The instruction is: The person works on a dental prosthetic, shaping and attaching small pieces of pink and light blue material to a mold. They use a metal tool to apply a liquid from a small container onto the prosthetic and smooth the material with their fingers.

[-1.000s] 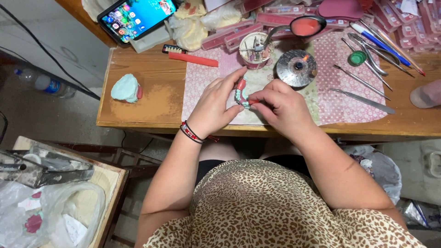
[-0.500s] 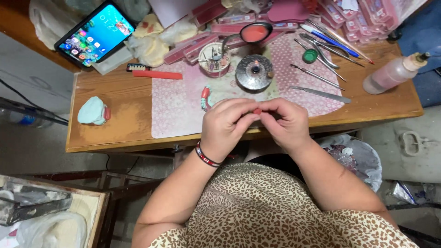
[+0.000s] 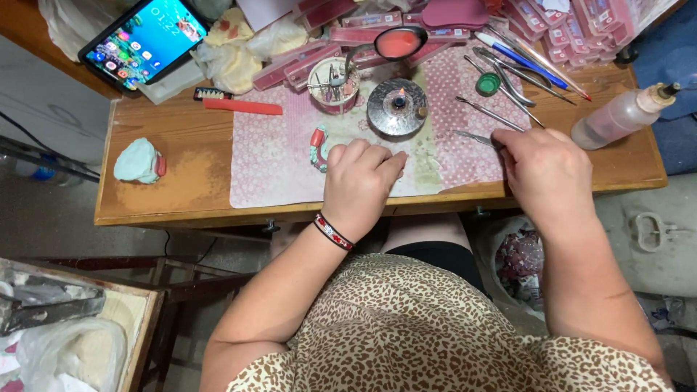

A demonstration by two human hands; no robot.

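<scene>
Left hand [image 3: 359, 185] rests curled on the mat [image 3: 276, 156], fingers together, holding nothing visible; the model [image 3: 318, 147] sits just left of its knuckles, long axis running away from the person. Right hand [image 3: 544, 174] is closed on a metal tool [image 3: 475, 137] pointing left toward the burner [image 3: 397, 107]. The grip itself is hidden under the knuckles; tool tip hard to make out.

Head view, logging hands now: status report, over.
Left hand beside dental model, grip unclear. Right hand on metal hand tool. Lit burner close ahead.
</scene>
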